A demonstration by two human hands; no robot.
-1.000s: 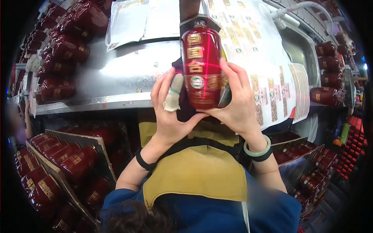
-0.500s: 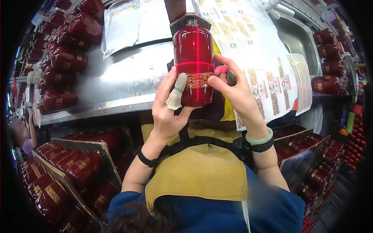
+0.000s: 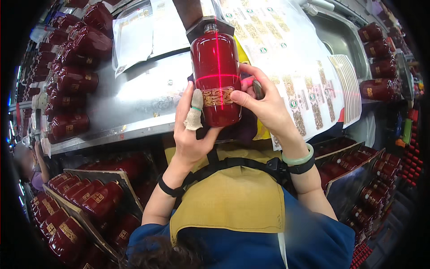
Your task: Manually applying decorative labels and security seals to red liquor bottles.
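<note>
A deep red glass bottle [image 3: 216, 58] lies with its neck pointing away from me, against a dark notched block [image 3: 209, 23]. A gold patterned decal band [image 3: 216, 97] runs across its lower body. My left hand [image 3: 193, 130] closes around the bottle's left side and base, and one finger wears a knitted finger cover [image 3: 194, 112]. On the right side, my right hand [image 3: 265, 101] presses its thumb at the band's right end. Between its fingers is a small dark rounded tool [image 3: 258, 89], whose kind I cannot make out. Red laser lines cross on the bottle.
Sheets of gold decals [image 3: 291, 58] cover the right of the metal table [image 3: 134, 101]. Beyond them is a sink [image 3: 345, 40]. Several red bottles [image 3: 76, 80] stand at the left, with more in wooden-sided racks [image 3: 96, 175] below. Another person [image 3: 38, 166] is at far left.
The whole view has shifted slightly, so bottle and hands appear farther left. The gold band looks brighter and more distinct. Both hands keep nearly the same grip.
</note>
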